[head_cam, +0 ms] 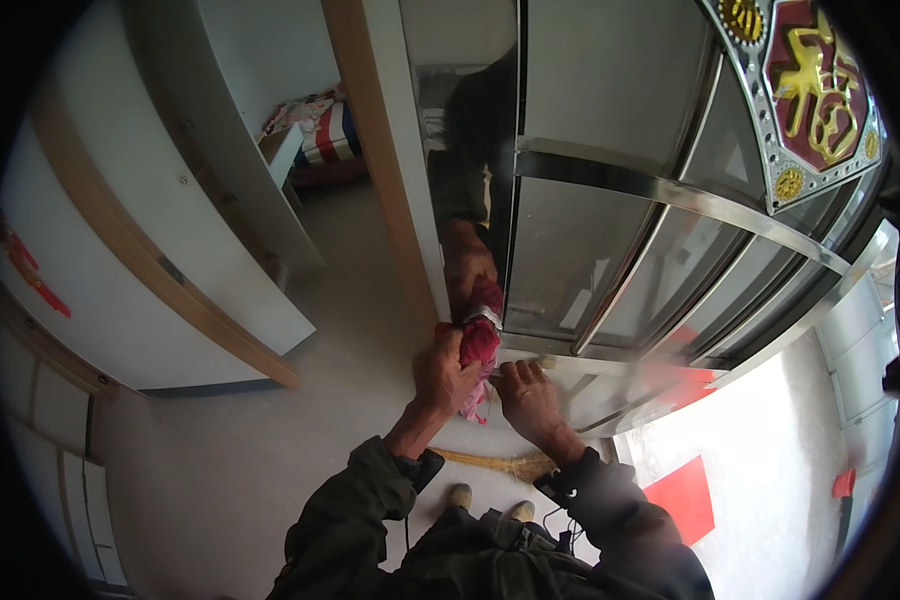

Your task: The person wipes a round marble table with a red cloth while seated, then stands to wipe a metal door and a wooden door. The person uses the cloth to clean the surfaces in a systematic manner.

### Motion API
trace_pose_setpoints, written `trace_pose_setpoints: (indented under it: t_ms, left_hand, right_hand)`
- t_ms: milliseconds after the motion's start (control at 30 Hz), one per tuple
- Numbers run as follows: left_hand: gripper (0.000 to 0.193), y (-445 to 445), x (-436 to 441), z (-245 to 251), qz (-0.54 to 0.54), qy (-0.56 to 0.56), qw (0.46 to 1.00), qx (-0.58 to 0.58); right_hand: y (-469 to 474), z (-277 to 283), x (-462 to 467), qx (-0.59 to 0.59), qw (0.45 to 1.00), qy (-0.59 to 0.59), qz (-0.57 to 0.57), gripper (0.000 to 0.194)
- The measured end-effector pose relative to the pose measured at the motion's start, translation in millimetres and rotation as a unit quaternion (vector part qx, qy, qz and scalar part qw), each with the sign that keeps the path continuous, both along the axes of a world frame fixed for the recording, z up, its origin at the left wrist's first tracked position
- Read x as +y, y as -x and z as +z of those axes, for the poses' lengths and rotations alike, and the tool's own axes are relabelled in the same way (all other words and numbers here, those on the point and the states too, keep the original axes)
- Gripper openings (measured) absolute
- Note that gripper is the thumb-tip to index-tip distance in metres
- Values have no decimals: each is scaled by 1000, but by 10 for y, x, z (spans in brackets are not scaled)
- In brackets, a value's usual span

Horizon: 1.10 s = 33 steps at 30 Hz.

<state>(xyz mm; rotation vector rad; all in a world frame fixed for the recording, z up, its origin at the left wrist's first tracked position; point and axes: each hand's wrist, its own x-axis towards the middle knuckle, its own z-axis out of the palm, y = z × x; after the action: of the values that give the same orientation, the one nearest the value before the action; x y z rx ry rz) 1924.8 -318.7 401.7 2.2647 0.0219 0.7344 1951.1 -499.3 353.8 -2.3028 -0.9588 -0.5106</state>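
Observation:
My left hand [444,369] grips a crumpled dark red and pink cloth [480,343], pressed against the shiny upright frame [471,187] of a metal and glass door. The cloth's pale pink end hangs below the fingers. A reflection of the hand and cloth shows in the polished metal just above. Right of the cloth, my right hand [529,397] rests with bent fingers at the lower part of the door [592,259]. Whether those fingers hold anything is hidden from this angle.
A straw broom [487,459] lies on the floor just beyond my shoes. At left stands a white wood-edged door [150,262]; past the doorway is a bed [326,131]. A red sheet [682,499] lies on the bright floor at right. A raised ornament [817,90] decorates the metal door.

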Motion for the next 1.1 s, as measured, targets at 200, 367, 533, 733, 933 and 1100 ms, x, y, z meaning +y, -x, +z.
trace_pose_setpoints:
  t_ms: [200, 367, 533, 733, 933, 1100]
  left_hand:
    - [49, -69, -328, 114, -24, 158, 987, -20]
    - [46, -111, -406, 339, -66, 261, 961, -57]
    - [45, -80, -325, 633, -65, 298, 944, -125]
    - [65, 25, -250, 213, -108, 27, 988, -110]
    - [65, 109, -186, -330, -118, -94, 987, -50]
    - [61, 103, 22, -329, -112, -84, 988, -56]
  right_hand:
    - [-28, -71, -19, 8, 1000, 1, 2, 17]
    - [-49, -108, -6, -4, 1000, -7, 4, 20]
    - [-60, -73, -15, 0, 1000, -16, 3, 16]
    - [-66, -125, -8, -2, 1000, -14, -2, 19]
    - [-129, -172, -47, -11, 1000, 15, 25, 27]
    - [-85, -113, -29, 28, 1000, 6, -5, 23]
